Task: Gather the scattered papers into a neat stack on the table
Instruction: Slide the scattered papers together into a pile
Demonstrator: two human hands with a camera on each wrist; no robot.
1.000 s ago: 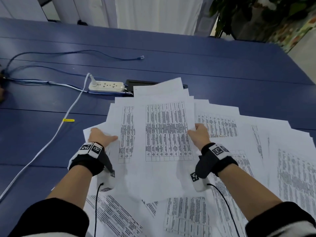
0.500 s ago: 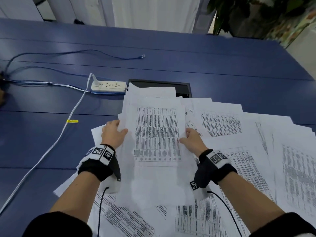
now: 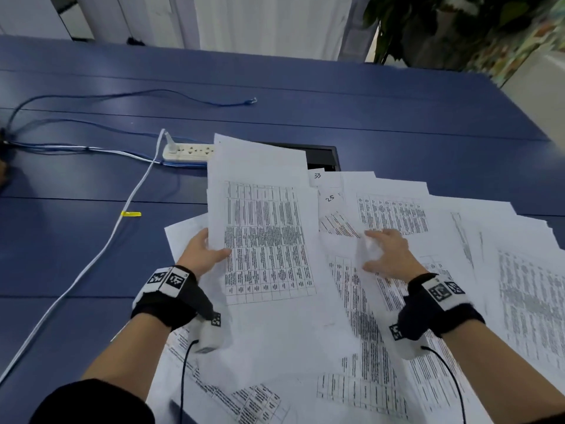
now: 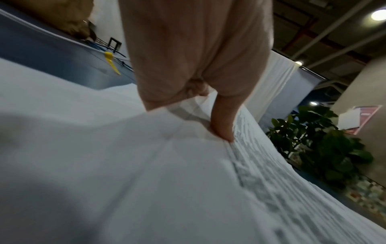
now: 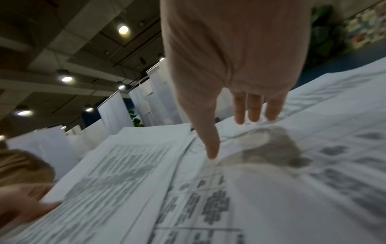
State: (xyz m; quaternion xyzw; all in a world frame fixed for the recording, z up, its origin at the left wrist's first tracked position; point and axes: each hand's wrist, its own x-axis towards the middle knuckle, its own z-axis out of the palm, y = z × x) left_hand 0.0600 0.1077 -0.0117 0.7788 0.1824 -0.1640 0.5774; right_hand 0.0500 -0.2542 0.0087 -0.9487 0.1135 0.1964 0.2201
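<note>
Several white printed sheets lie scattered over the blue table. My left hand grips the left edge of a gathered bundle of papers, thumb on top and fingers underneath; the left wrist view shows the thumb pressed on the bundle. My right hand is off the bundle, fingers spread and straight just above the loose sheets to the right. The right wrist view shows those fingers extended over the printed sheets, the thumb tip near the paper.
A white power strip with a white cable sits left of the papers, blue cables beyond it. A black cable hatch is partly covered by sheets. A yellow tag marks the cable. A plant stands beyond the table.
My right hand has let go of the bundle's right edge and moved right over the loose sheets. The left hand keeps the bundle, now tilted slightly left.
</note>
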